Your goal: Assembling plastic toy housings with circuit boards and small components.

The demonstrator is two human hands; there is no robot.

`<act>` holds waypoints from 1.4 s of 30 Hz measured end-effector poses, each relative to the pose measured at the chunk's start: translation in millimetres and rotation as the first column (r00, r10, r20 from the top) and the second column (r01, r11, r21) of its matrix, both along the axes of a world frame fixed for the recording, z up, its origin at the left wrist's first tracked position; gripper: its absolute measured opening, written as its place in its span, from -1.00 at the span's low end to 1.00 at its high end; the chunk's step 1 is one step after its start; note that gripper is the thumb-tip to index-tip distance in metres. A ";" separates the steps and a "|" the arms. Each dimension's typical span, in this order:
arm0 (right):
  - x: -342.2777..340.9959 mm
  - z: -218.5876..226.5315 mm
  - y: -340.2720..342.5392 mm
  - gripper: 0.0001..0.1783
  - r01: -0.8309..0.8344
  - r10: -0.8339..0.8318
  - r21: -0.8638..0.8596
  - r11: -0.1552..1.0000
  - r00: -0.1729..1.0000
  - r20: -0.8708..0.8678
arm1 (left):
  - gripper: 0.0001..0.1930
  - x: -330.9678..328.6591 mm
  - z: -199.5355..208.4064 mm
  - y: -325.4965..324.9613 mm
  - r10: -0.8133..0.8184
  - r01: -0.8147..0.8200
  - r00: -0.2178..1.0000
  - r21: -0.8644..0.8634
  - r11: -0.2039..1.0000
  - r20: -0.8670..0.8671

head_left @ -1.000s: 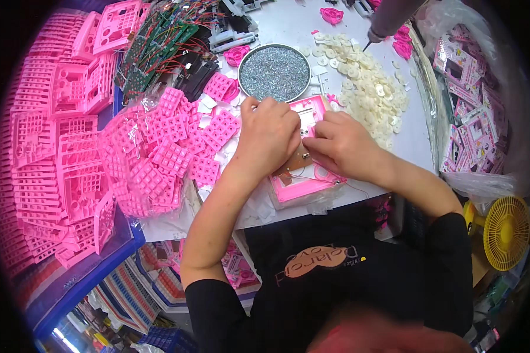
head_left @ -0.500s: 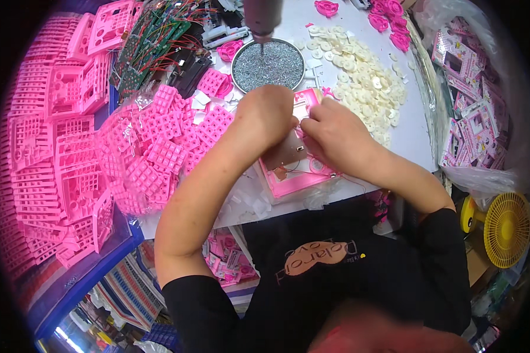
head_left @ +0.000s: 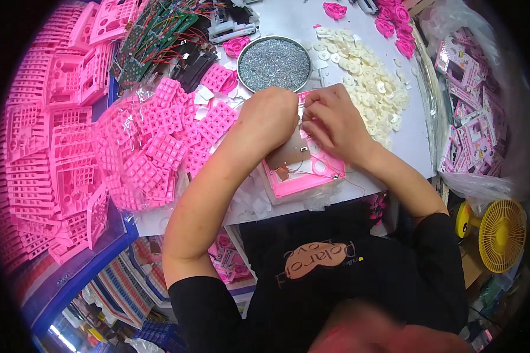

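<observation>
Pink housing (head_left: 303, 176) open mid-assembly near the screw dish (head_left: 275, 63); left hand (head_left: 271, 117), right hand (head_left: 333, 120) pinching something small over its board.

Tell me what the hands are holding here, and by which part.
Both the left hand and right hand pinch at the far edge of the pink plastic rectangular housing; what the fingertips grip cannot be told.

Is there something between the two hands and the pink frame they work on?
Nothing visible stands between them. The left hand and the right hand both rest directly on the upper part of the pink frame, fingers meeting over it. The round tray of small metal parts lies just beyond, not between.
</observation>
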State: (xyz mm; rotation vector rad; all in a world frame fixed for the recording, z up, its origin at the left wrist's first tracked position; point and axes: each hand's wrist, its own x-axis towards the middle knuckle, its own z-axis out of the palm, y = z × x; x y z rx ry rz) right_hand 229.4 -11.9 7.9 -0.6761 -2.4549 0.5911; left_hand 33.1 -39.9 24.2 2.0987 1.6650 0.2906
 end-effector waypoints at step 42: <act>5.9 8.1 -8.2 -0.73 -0.130 0.109 0.087 0.988 0.972 0.208 | -0.85 -1.8 -4.4 -15.7 0.085 -0.113 0.953 0.082 0.990 0.290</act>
